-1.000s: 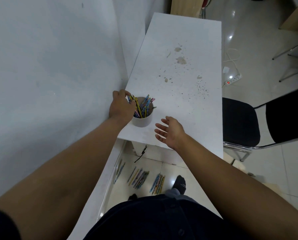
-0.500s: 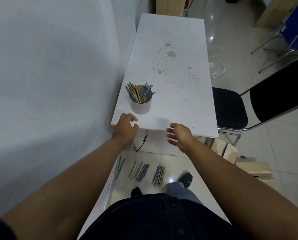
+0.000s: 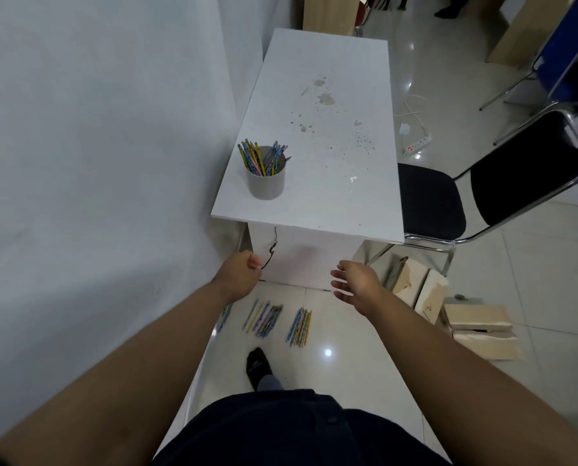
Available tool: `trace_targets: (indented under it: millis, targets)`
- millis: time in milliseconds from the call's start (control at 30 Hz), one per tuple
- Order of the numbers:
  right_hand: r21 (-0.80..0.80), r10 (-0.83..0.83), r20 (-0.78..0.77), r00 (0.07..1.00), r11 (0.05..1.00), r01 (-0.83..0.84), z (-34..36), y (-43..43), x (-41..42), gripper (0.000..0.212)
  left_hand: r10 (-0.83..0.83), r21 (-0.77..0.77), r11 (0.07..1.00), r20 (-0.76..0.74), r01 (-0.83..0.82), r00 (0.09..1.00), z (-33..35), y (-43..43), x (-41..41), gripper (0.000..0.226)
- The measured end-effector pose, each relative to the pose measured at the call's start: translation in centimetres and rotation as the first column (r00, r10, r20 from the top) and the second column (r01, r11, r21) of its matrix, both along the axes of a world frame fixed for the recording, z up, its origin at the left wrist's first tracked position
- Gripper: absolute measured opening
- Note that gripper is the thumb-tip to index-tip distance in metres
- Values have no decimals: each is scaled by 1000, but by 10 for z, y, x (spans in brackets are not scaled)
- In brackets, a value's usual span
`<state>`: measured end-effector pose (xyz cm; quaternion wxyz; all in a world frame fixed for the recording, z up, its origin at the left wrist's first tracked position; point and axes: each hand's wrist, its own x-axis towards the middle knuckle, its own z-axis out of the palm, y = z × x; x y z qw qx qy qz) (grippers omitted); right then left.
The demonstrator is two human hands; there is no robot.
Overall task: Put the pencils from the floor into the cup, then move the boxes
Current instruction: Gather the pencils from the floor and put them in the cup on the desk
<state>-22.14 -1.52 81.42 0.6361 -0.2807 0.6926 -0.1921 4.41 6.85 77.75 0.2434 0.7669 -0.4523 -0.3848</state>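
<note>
- Below the table (image 3: 331, 210) edge, mid-frame, your left hand (image 3: 238, 275) hangs with fingers loosely curled round nothing, and your right hand (image 3: 354, 280) has its fingers straight and spread, also empty; both look ready to go down for more
- Low in the centre, the pencils on the floor (image 3: 267, 319) lie in tidy bundles, with another group partly hidden by your left forearm; laid out like that, each bundle should come up in one grab
- On the table's near left corner, the cup (image 3: 265, 186) stands upright with the pencils in the cup (image 3: 262, 158) fanning out above its rim; it sits close to the edge, within easy reach
- At lower right, the boxes (image 3: 479, 327) sit on the tiles near the chair (image 3: 428, 200), untouched; that job comes later
- Room is tight: the wall (image 3: 95, 163) closes the left side, your foot (image 3: 257, 363) stands just below the bundles, and a thin black cord (image 3: 270, 255) dangles beside your left fingers, so mind the table's overhang as you stoop
</note>
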Motion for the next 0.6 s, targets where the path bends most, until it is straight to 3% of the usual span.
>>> trace_targets:
  millis: [333,600]
  targets:
    - [-22,58,-31,998,998,-58,-24,63,-57,20,93,4,996,-21,-92,995,7,82,-61,13]
    - [-23,49,-81,995,998,-51,-49,87,-50,18,76,30,997,15,-77,997,-18,104,-46,11]
